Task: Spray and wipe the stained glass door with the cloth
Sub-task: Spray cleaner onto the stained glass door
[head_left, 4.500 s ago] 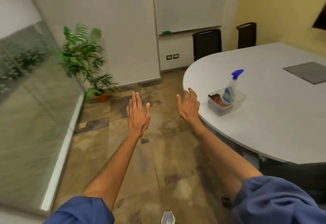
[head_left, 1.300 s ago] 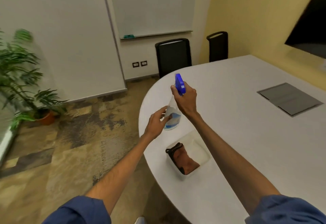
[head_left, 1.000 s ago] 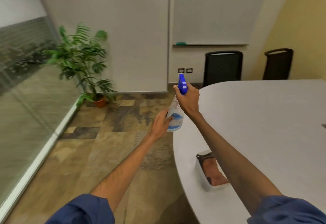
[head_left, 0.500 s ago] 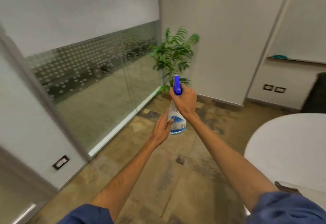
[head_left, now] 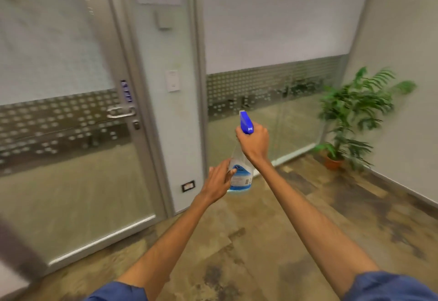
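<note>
Blue trigger head of the bottle (head_left: 239,160) sticks up out of my right hand (head_left: 254,145); fingers wrapped tight round the neck, back of the hand toward me; bottle upright, clear body hanging below the fist with a blue-and-white label and a little blue liquid at the base. Left hand (head_left: 219,182) is against the lower body of the bottle from the left, thumb on the label, fingers curved loosely along the side; whether they close fully round it, I cannot tell. Both forearms bare, blue sleeves at the bottom edge of view. Bottle held in the air over the brown mottled floor (head_left: 272,241), in front of a grey pillar (head_left: 170,111). Glass door (head_left: 71,158) stands ahead and to my left, well apart from the bottle; frosted above, dotted band at mid-height, clear below; metal handle (head_left: 120,112) at its right edge. Glass panel (head_left: 272,87) right of the pillar; plant (head_left: 353,115) in the far right corner.
</note>
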Demonstrator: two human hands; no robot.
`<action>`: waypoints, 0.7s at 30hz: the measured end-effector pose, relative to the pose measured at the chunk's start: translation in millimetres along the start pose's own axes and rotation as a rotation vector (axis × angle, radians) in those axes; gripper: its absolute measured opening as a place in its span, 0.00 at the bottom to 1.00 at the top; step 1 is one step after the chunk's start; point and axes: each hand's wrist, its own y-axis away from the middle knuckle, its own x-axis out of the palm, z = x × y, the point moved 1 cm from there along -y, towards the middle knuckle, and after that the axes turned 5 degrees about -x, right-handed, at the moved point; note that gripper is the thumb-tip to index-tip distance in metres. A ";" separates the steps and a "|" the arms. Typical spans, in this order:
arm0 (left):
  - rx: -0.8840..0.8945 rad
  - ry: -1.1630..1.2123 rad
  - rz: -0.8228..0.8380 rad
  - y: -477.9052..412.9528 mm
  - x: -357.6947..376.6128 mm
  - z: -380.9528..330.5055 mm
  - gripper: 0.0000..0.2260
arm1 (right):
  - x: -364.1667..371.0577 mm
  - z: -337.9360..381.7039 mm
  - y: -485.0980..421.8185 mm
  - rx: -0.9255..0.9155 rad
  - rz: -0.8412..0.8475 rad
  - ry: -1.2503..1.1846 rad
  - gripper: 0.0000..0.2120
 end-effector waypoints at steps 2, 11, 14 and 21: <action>-0.045 -0.014 -0.043 17.7 -37.1 33.7 0.16 | 44.5 28.2 9.2 -0.006 0.061 -0.080 0.14; -0.201 0.139 -0.216 94.3 -191.0 152.8 0.17 | 219.4 159.5 49.8 -0.035 0.389 -0.366 0.09; -0.265 0.184 -0.314 116.5 -231.9 185.2 0.18 | 268.2 201.1 61.5 -0.061 0.458 -0.439 0.09; -0.405 0.154 -0.524 147.5 -328.9 250.3 0.19 | 378.8 283.1 70.9 -0.073 0.575 -0.570 0.14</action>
